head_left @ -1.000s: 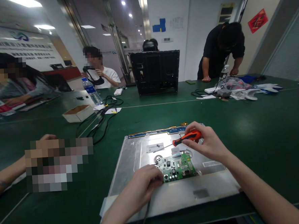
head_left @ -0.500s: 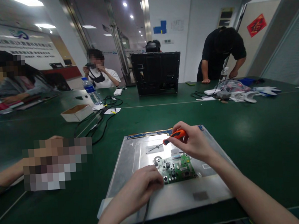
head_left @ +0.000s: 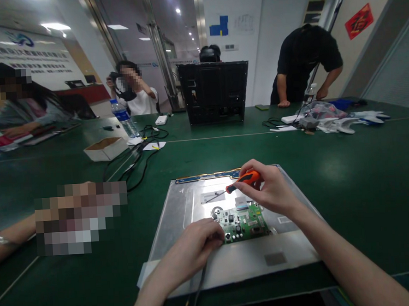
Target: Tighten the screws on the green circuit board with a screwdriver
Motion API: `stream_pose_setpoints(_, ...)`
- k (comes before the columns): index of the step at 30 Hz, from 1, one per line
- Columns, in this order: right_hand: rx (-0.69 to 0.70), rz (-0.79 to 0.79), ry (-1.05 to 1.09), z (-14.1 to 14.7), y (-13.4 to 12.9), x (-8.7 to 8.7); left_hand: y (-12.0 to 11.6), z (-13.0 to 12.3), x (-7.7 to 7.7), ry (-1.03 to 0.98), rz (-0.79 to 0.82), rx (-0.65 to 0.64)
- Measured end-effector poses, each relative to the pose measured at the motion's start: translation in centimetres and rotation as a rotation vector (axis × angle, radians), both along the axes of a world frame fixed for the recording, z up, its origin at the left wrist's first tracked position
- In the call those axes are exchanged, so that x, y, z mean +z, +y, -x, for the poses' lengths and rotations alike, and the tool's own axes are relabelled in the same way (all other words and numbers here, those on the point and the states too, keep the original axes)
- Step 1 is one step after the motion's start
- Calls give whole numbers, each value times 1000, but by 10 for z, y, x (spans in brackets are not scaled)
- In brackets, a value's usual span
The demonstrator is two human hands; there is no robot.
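Note:
My right hand (head_left: 267,186) is closed around an orange-and-black screwdriver (head_left: 248,179). The shaft points left over a pale label on a flat silvery metal panel (head_left: 180,214). A green circuit board (head_left: 245,222) lies on the panel, just below that hand. At the board's left edge rests my left hand (head_left: 198,241), its fingers curled inward; anything between them is hidden. A dark cable (head_left: 200,285) runs out from beneath my left hand toward the near table edge. Along the panel's far edge sits a narrow blue circuit strip (head_left: 207,176).
Another person's hand (head_left: 80,216), blurred out, is on the left. Across the green table (head_left: 351,176) stand a black display back (head_left: 214,92), a water bottle (head_left: 124,118), a small box (head_left: 106,149), cables, and gloves (head_left: 337,124) with plastic bags. Several people are around the table.
The view has tilted slightly, so the scene sits a little higher. My right hand and the screwdriver have shifted slightly right; my left hand stays at the board's edge.

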State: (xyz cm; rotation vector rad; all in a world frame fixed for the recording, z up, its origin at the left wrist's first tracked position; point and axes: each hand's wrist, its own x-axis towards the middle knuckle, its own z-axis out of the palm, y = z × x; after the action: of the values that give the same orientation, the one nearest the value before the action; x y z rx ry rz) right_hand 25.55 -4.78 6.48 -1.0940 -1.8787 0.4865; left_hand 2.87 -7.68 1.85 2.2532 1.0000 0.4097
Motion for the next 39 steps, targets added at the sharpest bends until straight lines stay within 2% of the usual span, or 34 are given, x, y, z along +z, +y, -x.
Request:
stream_pose_setpoints(8,42,-3,-16,-1,1,-3,1,3,1,6,19,-44)
stream_pose_setpoints(12,84,13,-9,1,0,-3,1,3,0,8,24,-23)
stream_pose_setpoints(18,53,-37,-64,-1,-3,-1,0,2,0,31,-3,8)
stream_pose_setpoints(21,36,-41,-60,-3,-3,0,1,1,1,27,-19,-13)
stream_pose_setpoints(28,1,-50,-23,-3,-7,3,0,-1,-2,8,-38,25)
stream_pose_setpoints(34,17,-61,-40,0,-9,2,-1,1,3,55,-1,-12)
stream_pose_setpoints(39,30,-57,-41,0,-8,1,-1,2,5,79,13,22)
